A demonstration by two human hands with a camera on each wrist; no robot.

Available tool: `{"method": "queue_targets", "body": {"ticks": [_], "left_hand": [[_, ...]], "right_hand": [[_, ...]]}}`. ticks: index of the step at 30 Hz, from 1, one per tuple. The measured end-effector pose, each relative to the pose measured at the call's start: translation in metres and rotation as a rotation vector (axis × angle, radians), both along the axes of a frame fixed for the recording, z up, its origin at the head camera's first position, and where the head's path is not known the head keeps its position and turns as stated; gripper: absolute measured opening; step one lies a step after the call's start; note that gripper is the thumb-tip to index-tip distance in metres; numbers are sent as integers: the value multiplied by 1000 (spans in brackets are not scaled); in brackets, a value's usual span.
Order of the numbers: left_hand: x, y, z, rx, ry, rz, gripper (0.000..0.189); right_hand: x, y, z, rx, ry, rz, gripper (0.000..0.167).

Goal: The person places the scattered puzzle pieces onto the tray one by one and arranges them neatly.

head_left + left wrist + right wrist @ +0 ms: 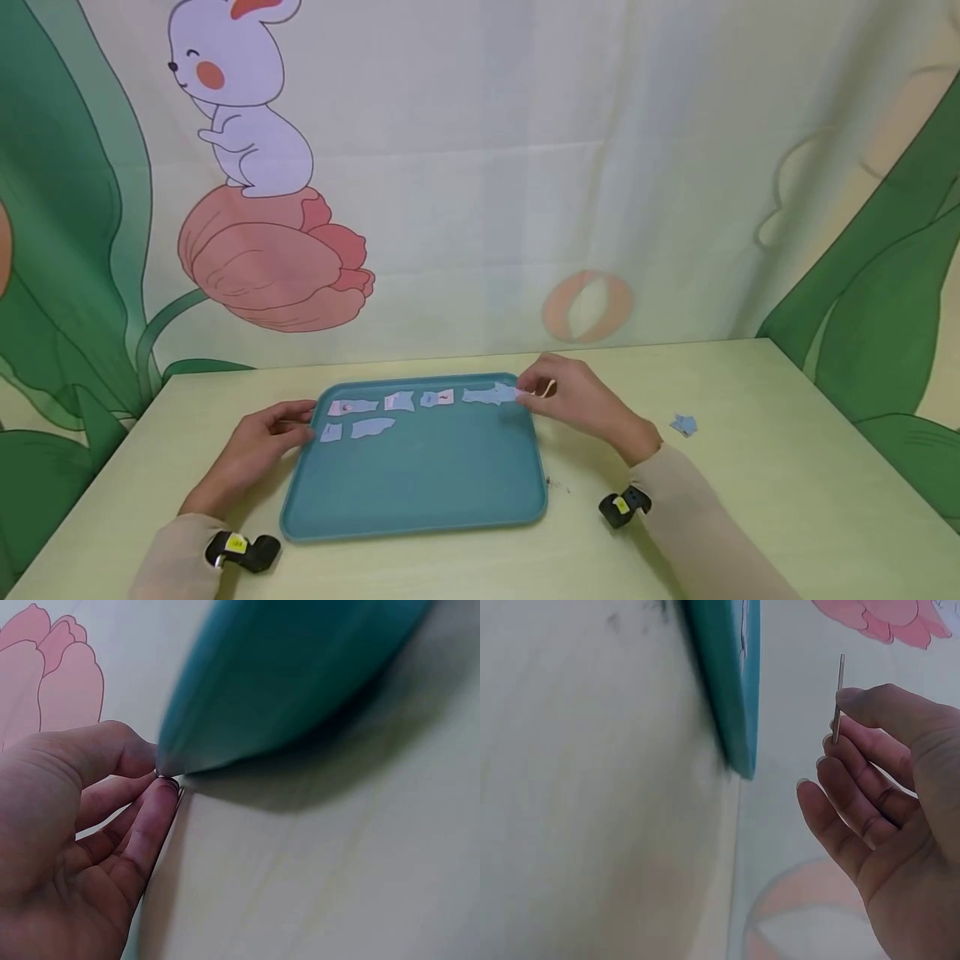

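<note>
My left hand pinches the left rim of a teal tray, thumb above and fingers below in the left wrist view. At the tray's far right corner my right hand holds a thin, flat, light-blue puzzle piece between thumb and fingertips. That piece appears edge-on in the right wrist view, apart from the tray. Along the tray's back lies a row of irregular light-blue puzzle pieces, some with pink parts. In front of that row, at the left, are two more pieces.
Right of the tray, small blue pieces lie together on the pale yellow table. Small dark specks lie beside the tray's right edge. A printed curtain hangs behind the table. Both wrists wear black camera straps.
</note>
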State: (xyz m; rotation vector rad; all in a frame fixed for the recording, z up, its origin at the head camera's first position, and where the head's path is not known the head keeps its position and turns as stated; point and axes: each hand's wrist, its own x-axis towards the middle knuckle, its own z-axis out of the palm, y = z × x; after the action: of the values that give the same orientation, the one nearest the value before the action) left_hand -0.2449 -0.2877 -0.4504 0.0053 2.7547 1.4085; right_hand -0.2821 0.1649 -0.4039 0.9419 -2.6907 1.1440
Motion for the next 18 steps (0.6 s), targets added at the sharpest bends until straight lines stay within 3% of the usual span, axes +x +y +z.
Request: {"method": "queue_targets", "body": {"ticks": [8,18], "left_hand": [[-1,-1,0,-9,-2,2,54],[-2,1,0,-14,-6,15,54]], "right_hand": [[-5,-34,20,46,4,28,12],[-11,-77,22,134,4,70,11]]}}
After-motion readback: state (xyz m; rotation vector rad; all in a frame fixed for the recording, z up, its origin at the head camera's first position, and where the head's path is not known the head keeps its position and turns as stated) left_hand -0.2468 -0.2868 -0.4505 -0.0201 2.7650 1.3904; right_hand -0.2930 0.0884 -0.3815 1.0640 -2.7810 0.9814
